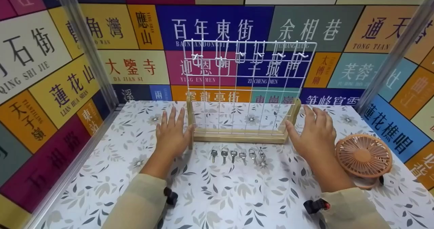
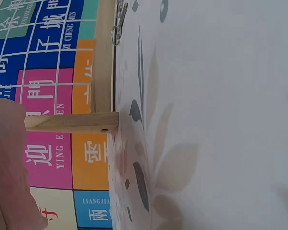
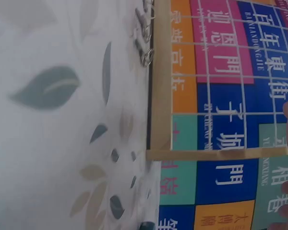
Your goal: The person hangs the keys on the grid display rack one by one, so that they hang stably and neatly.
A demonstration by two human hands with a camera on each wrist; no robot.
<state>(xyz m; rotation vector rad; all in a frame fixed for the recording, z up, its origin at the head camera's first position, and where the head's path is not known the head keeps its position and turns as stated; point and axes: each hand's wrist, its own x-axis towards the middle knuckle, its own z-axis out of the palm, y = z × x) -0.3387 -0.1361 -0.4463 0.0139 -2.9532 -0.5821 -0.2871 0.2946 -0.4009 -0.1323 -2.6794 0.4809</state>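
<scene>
The left hand (image 1: 173,134) and right hand (image 1: 313,134) flank a white wire grid (image 1: 244,90) in a wooden stand (image 1: 239,138), upright on the table (image 1: 217,191); each grip is wide, fingers extended. Whether either touches the stand I cannot tell. Six small keys (image 1: 242,154) lie in a row near its front edge

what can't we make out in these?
Keys: tooth cuts too small, head view.
Left hand: mostly cut off by left edge, left wrist view.
Right hand: mostly cut off by right edge, right wrist view.
Fan: base mostly hidden by its round cage, head view.
Dark thing: cut off by bottom edge, right wrist view.
</scene>
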